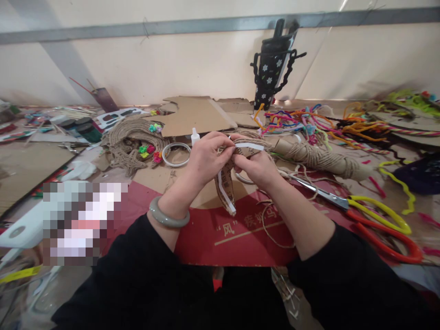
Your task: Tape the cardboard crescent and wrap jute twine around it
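A curved cardboard piece [227, 178], edged with twine and carrying white tape strips [249, 145], is held up between my hands. My left hand [210, 155] pinches with thumb and forefinger at the end of the upper tape strip; the fingers hide the exact contact. My right hand [256, 167] is closed around the cardboard piece, thumb on its near face. One arm of the piece hangs down over the red printed board [247, 247]. Just behind my left hand stands a white-capped glue bottle [195, 136]. A tube wound with twine [319, 158] lies right of my right hand.
Scissors [338, 200] with yellow and orange handles lie at right. A clear ring [176, 155] and a twine-covered curved piece [134, 137] with small flowers sit left. Behind are cardboard sheets [192, 114], a black flowered tumbler [270, 68] and colourful pipe cleaners [305, 121].
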Available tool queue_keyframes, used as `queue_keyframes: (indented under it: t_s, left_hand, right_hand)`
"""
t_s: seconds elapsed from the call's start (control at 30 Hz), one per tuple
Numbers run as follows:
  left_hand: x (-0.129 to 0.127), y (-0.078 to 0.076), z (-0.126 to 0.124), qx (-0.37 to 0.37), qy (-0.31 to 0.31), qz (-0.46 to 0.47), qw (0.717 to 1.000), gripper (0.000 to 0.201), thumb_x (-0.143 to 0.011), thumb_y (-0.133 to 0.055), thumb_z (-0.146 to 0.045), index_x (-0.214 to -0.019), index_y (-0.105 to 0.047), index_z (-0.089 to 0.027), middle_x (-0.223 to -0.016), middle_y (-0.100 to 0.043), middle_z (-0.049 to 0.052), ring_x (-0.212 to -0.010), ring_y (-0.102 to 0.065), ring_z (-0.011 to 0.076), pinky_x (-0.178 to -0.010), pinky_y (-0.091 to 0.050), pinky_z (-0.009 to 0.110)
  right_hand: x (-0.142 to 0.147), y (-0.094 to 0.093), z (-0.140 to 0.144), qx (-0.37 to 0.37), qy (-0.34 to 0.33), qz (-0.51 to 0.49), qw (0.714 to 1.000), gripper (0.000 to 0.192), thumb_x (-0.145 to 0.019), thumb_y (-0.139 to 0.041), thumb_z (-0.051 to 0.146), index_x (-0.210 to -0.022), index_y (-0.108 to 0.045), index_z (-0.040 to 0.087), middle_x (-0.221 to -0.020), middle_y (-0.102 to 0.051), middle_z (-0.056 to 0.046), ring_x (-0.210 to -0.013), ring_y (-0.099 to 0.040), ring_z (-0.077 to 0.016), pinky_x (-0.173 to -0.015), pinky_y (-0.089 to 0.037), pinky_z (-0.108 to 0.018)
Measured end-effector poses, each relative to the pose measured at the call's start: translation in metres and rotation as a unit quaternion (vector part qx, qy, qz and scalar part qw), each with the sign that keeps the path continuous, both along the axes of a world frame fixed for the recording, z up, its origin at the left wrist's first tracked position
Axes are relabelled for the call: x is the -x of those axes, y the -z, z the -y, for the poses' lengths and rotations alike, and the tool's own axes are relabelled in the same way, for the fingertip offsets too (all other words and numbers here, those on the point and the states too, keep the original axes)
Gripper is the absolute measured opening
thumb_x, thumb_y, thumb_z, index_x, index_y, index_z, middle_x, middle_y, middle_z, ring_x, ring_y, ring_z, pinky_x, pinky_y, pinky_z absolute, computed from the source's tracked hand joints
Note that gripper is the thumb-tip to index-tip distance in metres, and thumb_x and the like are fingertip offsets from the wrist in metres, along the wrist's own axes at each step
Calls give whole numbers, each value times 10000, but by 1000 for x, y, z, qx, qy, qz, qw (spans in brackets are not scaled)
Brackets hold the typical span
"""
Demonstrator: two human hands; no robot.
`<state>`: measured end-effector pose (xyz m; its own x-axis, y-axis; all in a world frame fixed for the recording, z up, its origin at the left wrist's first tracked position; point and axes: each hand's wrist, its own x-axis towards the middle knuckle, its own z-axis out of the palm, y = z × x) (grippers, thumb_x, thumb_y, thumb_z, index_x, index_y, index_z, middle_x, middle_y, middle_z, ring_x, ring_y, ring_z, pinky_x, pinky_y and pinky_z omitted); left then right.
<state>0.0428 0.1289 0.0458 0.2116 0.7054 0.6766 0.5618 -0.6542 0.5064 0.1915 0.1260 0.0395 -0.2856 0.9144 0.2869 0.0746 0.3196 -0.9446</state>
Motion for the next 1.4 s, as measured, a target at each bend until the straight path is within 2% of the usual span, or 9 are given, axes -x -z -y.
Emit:
queue_keyframes:
  t_s: [0.4, 0.53, 1.0, 1.13, 1.4]
  left_hand:
    - [4, 0, -1, -26, 9, -24, 999, 90, -811, -618, -145, -771, -698, -163, -851, -709, 52, -805, -651, 155, -750, -509, 274]
    - [4, 1, -2, -25, 13, -32, 999, 101, -811, -609, -135, -769, -697, -165, -868, -709, 52, -800, -651, 147, -748, -512, 264]
    - [4, 0, -2, 4, 24, -25, 999, 127, -803, -577, -122, -724, -668, -162, -845, -691, 48, -770, -631, 142, -717, -506, 260]
    - [4, -1, -2, 4, 25, -27, 999, 133, -800, -574, -111, -712, -662, -160, -833, -687, 48, -766, -628, 142, -705, -503, 259]
    - [4, -1, -2, 5, 26, -26, 999, 129, -797, -572, -111, -711, -658, -152, -829, -686, 51, -754, -624, 135, -685, -497, 246]
  right_hand:
    - [1, 6, -1, -16, -30, -17, 999, 380, -658, -518, 227, -1031, -538, 161, -677, -504, 49, -512, -429, -81, -512, -374, -245]
    - [2, 5, -2, -31, -38, -3, 999, 316, -673, -517, 226, -984, -526, 168, -665, -503, 53, -516, -430, -81, -519, -374, -243]
    - [2, 0, 2, 12, -40, 11, 999, 294, -670, -509, 225, -963, -519, 197, -591, -478, 65, -481, -429, -91, -476, -355, -236]
    - [2, -1, 3, 1, -46, 10, 999, 281, -659, -503, 221, -938, -526, 192, -594, -484, 64, -479, -434, -87, -477, -359, -234]
    - [1, 1, 1, 4, -46, 3, 999, 373, -660, -517, 226, -1026, -538, 159, -553, -485, 72, -471, -441, -96, -479, -358, -236]
